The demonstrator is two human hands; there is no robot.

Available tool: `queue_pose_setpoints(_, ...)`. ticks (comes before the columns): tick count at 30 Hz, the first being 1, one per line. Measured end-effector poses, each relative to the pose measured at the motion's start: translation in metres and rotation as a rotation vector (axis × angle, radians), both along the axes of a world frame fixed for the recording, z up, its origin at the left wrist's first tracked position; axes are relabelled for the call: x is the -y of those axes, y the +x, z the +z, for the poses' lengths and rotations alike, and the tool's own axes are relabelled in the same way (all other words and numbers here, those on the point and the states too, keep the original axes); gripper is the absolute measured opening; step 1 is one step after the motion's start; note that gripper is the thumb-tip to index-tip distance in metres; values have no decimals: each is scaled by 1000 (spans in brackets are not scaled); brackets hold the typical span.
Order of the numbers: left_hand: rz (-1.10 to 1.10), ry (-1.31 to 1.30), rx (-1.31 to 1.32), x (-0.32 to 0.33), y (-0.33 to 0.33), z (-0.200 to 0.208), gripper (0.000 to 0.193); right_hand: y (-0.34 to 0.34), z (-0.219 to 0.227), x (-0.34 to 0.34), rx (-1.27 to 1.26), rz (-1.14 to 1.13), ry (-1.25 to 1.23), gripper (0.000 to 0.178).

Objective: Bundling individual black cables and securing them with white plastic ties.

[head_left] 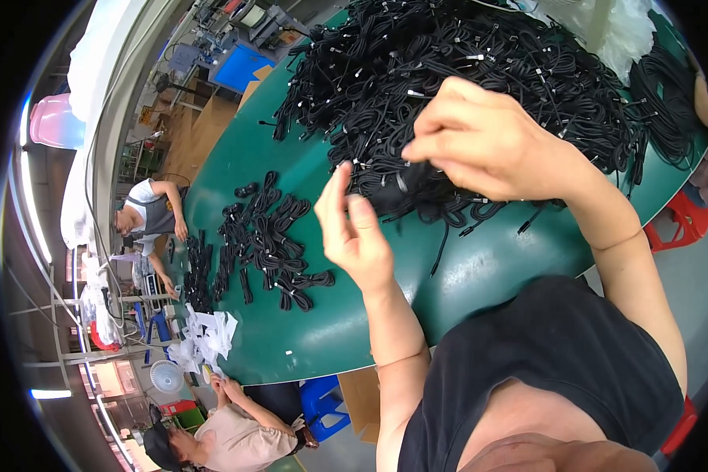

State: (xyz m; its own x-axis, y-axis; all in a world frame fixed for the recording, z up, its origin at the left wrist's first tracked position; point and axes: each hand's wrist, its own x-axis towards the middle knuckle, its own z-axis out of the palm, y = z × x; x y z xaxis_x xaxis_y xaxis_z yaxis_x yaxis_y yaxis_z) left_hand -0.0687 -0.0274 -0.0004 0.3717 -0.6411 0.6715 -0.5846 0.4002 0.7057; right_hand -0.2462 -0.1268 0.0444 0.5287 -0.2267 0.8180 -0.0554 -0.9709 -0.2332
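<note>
A large heap of black cables (480, 59), many tied in coils with small silvery or white connectors, covers the far part of the green table (354, 322). Over the heap's near edge, my right hand (492, 141) is closed, its fingertips pinched together. A black cable bundle (392, 194), smeared by motion, hangs just below those fingertips and seems to be in their grip. To its left, my left hand (354, 244) is raised with thumb and index finger apart, holding nothing. It is close beside the blurred bundle; whether they touch cannot be made out.
Several tied cable bundles (271, 232) lie apart on the left of the table. White plastic bags (208, 338) sit at its left end, near two other people. Clear plastic (621, 39) and looped cable (665, 102) are at the far right. A red stool (680, 224) stands beside the table.
</note>
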Motion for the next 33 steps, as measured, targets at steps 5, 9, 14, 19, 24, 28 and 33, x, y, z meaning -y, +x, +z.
queue_pose_setpoints(5,-990,332,-642,-2,-12,-9,49,9,-9,-1,31,63,37,17)
queue_pose_setpoints(9,-802,243,-931,0,-18,-9,43,13,-7,-20,229,-86,412,26)
queue_pose_setpoints(14,-738,63,-1055,11,-20,-13,35,10,-45,-39,35,-128,336,24)
queue_pose_setpoints(19,-713,-1,-1048,7,-19,-19,28,17,-44,-50,-26,-238,149,24)
queue_pose_setpoints(24,-596,-23,-1032,8,-23,-21,27,16,-47,-50,-76,-254,80,20)
queue_pose_setpoints(28,-511,-1,-985,9,-30,-19,25,14,-59,-51,-157,-225,154,14)
queue_pose_setpoints(33,-559,22,-924,7,-44,-28,28,22,-59,-53,-47,-137,294,12)
